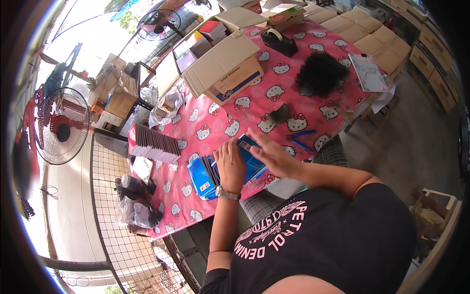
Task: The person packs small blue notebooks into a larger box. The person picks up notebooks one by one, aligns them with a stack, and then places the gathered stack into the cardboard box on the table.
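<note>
Blue-covered notebooks (200, 177) with dark edges lie in a pile near the front edge of the table. Just to their right, another blue notebook (252, 164) sits between my hands. My left hand (230, 164) has its fingers curled over the left edge of that notebook, and a metal watch is on the wrist. My right hand (274, 156) rests on its upper right part with the fingers stretched out. The palms hide much of the cover. Farther left stands a long row of dark red, white-edged booklets (154, 143).
On the pink patterned tablecloth (203, 117) are blue-handled pliers (302, 139), a heap of black strands (320, 73), a tape dispenser (279, 43) and a notebook with a light cover (367, 72). An open cardboard box (232, 81) stands behind. A fan (62, 128) is at left.
</note>
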`<state>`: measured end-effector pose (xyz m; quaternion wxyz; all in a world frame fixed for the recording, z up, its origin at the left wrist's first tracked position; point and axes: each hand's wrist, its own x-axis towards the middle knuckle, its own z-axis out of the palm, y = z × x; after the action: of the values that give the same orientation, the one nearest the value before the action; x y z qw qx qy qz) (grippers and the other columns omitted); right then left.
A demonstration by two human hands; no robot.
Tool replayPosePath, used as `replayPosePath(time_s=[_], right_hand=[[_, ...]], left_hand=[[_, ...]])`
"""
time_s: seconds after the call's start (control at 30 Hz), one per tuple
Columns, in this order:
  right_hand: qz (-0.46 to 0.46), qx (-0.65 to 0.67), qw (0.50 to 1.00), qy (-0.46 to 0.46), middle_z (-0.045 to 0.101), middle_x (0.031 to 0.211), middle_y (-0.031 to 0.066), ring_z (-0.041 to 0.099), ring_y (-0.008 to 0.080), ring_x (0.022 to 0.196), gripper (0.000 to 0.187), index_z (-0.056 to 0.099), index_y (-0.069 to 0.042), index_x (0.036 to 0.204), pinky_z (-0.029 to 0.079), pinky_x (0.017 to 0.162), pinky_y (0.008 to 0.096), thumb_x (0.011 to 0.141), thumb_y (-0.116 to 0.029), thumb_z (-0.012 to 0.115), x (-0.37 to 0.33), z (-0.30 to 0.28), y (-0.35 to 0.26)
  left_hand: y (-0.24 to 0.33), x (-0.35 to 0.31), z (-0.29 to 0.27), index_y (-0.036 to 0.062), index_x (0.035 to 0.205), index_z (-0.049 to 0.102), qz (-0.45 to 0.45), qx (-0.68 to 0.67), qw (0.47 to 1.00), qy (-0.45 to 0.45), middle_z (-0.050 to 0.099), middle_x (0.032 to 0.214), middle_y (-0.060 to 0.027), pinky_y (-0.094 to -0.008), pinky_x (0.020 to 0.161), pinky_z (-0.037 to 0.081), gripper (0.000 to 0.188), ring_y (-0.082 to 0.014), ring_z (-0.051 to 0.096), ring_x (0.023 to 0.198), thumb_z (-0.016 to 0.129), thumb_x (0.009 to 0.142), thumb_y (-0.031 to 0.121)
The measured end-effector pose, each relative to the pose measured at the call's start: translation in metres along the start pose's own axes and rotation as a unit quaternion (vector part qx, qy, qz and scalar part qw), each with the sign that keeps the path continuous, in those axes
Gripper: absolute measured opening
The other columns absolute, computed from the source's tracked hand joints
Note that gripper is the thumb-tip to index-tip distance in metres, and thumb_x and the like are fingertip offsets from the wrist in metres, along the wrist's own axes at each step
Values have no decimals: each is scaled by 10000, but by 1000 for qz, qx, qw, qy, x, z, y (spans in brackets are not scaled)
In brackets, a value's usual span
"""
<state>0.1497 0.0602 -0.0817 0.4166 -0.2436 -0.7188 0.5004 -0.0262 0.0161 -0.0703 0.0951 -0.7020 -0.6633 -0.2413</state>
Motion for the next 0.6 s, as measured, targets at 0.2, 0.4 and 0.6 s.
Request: replayPosePath(time_s=[0.2,0.4,0.6], right_hand=[[-61,-101,992,48,487,1351,271,533,357,1243,489,435,14,1415,472,986,404,1060,-320,459,7,-48,1],[-42,-60,995,64,430,1449,283,440,382,1355,615,380,83,1443,359,1113,403,1065,-401,412,-13,-24,0],[-23,32,999,-27,453,1463,259,418,365,1387,624,437,76,1417,330,1139,382,1079,-437,327,-8,1,17]], left_hand=[[13,2,-34,67,1278,554,85,53,994,48,605,1007,-101,-442,911,417,444,-276,587,949,552,840,-12],[24,-14,-8,68,1291,555,74,80,994,18,598,1063,-85,-429,931,409,483,-272,586,980,574,812,13],[22,1,6,74,1226,567,61,52,996,44,626,1030,-86,-432,887,408,336,-267,596,980,583,892,100]])
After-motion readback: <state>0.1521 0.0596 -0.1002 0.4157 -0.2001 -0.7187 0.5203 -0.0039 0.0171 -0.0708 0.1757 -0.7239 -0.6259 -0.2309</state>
